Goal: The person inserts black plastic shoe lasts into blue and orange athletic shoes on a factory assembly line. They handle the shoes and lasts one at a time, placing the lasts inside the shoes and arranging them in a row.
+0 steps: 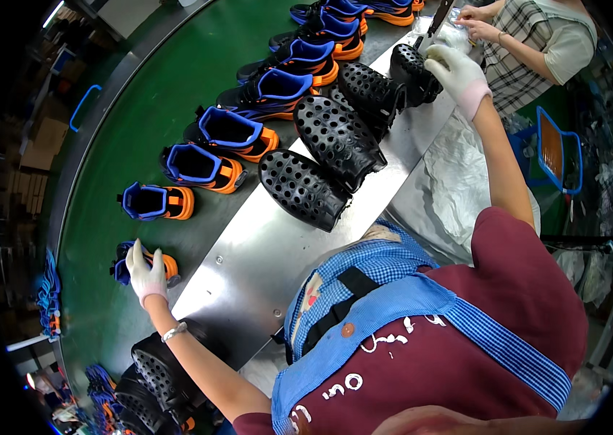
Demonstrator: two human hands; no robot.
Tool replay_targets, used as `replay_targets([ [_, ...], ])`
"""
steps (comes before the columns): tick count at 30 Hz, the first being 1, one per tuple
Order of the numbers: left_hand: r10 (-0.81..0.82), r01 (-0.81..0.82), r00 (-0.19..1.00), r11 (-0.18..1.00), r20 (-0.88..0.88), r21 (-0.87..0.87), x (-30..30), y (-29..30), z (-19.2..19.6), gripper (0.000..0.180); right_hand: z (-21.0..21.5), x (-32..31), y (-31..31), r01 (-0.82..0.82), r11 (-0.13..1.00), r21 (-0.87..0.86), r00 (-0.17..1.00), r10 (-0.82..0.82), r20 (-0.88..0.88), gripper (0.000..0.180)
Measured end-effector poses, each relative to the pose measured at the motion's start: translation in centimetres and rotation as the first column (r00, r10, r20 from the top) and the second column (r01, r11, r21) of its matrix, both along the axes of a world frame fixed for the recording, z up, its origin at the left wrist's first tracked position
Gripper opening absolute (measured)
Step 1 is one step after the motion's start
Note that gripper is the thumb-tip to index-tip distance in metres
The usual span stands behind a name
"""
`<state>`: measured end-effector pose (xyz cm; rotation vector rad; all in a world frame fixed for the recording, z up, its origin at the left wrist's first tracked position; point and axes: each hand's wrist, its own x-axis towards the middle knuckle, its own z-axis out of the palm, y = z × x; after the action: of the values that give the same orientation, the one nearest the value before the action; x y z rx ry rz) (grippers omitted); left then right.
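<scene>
My left hand point(148, 280), in a white glove with a pinkish cuff, reaches over a black and blue sneaker with an orange sole point(170, 268) on the green belt. Its fingers are spread and stretched out against the shoe, covering part of it. Far out to the right, my gloved right hand point(459, 78) has its fingers bent around the edge of a black perforated shoe form point(409, 67); its fingertips are partly hidden. More such forms, a rounded one point(305, 190) and another one point(337, 134), lie closer on the metal ledge point(241, 272).
A curved row of sneakers point(201, 165) runs along the green belt point(125, 130). More black forms point(151, 377) sit at lower left. Beyond my right hand a person point(531, 43) works with both hands. A blue-framed stand point(556, 152) and white plastic sheeting point(455, 181) are at right.
</scene>
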<state>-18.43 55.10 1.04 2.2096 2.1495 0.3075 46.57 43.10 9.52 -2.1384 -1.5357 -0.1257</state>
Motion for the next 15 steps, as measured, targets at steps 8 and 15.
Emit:
replay_targets([
  [8, 0.105, 0.024, 0.830, 0.975, 0.548, -0.223, 2.1, 5.4, -4.2, 0.058, -6.3, 3.7, 1.5, 0.164, 0.975, -0.147, 0.986, -0.162, 0.024, 0.049],
  [15, 0.097, -0.142, 0.949, 0.981, 0.301, 0.132, 5.0, 5.8, -2.5, 0.056, -6.9, 4.2, 1.3, 0.165, 0.973, -0.164, 0.983, -0.148, 0.112, 0.047],
])
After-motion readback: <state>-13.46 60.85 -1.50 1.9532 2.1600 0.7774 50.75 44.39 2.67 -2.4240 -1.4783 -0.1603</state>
